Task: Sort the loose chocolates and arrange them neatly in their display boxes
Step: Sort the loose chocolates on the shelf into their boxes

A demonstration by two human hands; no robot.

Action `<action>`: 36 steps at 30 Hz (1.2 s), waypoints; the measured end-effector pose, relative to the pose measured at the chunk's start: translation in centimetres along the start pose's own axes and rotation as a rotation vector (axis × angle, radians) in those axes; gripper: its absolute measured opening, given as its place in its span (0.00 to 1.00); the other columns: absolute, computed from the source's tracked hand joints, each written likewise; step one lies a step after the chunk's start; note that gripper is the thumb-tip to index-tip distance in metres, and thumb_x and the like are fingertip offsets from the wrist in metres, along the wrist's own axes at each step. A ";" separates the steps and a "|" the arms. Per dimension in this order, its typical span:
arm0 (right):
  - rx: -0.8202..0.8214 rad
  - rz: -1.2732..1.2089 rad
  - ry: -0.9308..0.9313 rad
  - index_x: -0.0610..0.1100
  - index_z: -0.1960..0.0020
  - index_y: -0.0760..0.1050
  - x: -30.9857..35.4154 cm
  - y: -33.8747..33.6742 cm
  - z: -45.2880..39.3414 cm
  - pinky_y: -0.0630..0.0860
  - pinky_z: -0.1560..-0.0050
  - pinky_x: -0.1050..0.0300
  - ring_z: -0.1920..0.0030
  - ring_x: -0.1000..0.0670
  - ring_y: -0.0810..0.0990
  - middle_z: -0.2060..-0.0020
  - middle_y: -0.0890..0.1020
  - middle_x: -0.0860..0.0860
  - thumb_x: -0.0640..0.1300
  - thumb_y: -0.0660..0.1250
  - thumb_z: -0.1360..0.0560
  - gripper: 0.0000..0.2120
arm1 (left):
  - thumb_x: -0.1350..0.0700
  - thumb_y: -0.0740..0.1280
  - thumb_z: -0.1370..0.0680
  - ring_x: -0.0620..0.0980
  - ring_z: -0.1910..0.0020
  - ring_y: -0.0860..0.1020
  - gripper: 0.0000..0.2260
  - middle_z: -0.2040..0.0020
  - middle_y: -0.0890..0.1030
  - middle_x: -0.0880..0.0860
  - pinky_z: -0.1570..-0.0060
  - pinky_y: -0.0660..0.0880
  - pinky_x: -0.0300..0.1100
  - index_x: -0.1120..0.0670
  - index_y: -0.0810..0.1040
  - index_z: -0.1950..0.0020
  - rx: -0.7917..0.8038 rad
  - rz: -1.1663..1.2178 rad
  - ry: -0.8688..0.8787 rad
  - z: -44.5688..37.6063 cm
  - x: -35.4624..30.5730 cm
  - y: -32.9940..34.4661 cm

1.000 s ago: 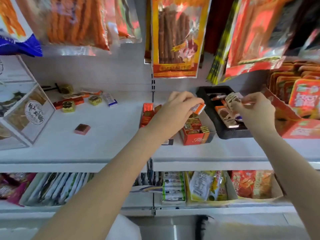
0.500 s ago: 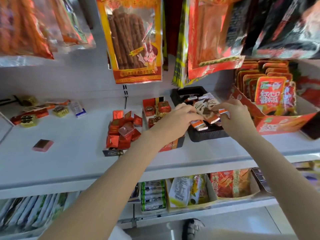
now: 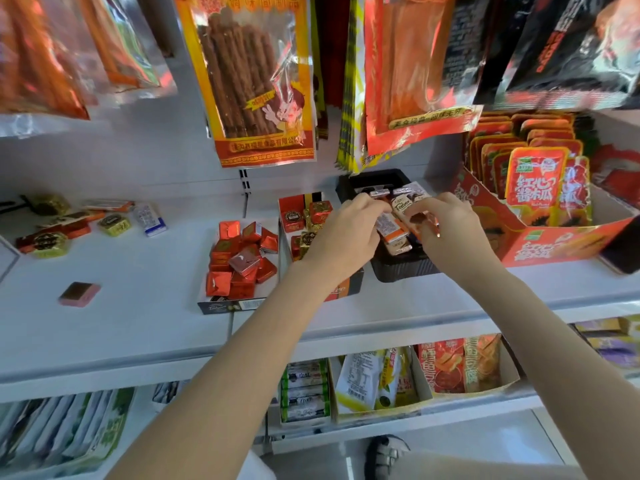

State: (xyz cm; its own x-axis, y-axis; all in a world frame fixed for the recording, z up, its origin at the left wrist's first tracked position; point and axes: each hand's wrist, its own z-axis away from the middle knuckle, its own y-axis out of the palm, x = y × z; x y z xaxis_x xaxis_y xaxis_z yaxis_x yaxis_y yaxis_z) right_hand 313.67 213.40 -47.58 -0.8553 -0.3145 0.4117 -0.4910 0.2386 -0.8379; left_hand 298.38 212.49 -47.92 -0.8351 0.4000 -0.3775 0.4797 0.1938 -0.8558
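Where chocolates (image 3: 242,258) lie: white shelf (image 3: 138,306)

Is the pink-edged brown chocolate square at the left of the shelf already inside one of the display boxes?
No. The pink-edged chocolate square lies alone on the bare white shelf, well left of the box of red foil chocolates.

black tray (image 3: 403,270): we see only its front wall and back rim; both hands cover the middle.
left hand (image 3: 346,233): fingertips lost among the wrappers, so we cannot tell its grip.
middle box (image 3: 348,289): our left wrist hides its front label.
hanging packets (image 3: 571,46): cut off by the top edge, print blurred.
dark object (image 3: 623,249): cut by the right edge, unidentifiable.
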 end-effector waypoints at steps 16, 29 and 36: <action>0.099 -0.222 -0.339 0.37 0.43 0.75 16.0 6.1 0.3 0.66 0.44 0.54 0.44 0.39 0.73 0.48 0.78 0.40 0.30 0.58 0.29 0.16 | 0.61 0.60 0.25 0.57 0.40 0.72 0.17 0.40 0.75 0.55 0.38 0.66 0.53 0.54 0.72 0.36 -0.112 -0.209 -0.383 12.1 11.5 -10.6; 0.590 -0.168 -0.573 0.46 0.26 0.54 31.3 20.0 -5.6 0.59 0.35 0.58 0.31 0.42 0.64 0.30 0.64 0.43 0.40 0.58 0.23 0.27 | 0.61 0.65 0.25 0.57 0.47 0.76 0.11 0.44 0.74 0.57 0.46 0.71 0.43 0.54 0.78 0.43 0.095 -0.140 -0.673 19.4 23.0 -15.4; 0.462 0.105 -0.747 0.41 0.45 0.75 32.7 23.8 -7.2 0.61 0.34 0.48 0.36 0.38 0.66 0.39 0.71 0.42 0.42 0.59 0.26 0.12 | 0.50 0.71 0.30 0.57 0.32 0.64 0.28 0.32 0.65 0.56 0.31 0.61 0.49 0.48 0.66 0.31 -0.104 -0.021 -0.785 19.9 27.1 -16.0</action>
State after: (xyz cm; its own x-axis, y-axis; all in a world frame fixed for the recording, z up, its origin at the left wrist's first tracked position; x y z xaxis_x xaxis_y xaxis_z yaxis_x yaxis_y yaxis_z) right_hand 272.88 215.37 -51.48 -0.4815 -0.8685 0.1175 -0.1616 -0.0438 -0.9859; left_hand 262.67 202.39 -51.50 -0.7712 -0.3463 -0.5342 0.4523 0.2924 -0.8426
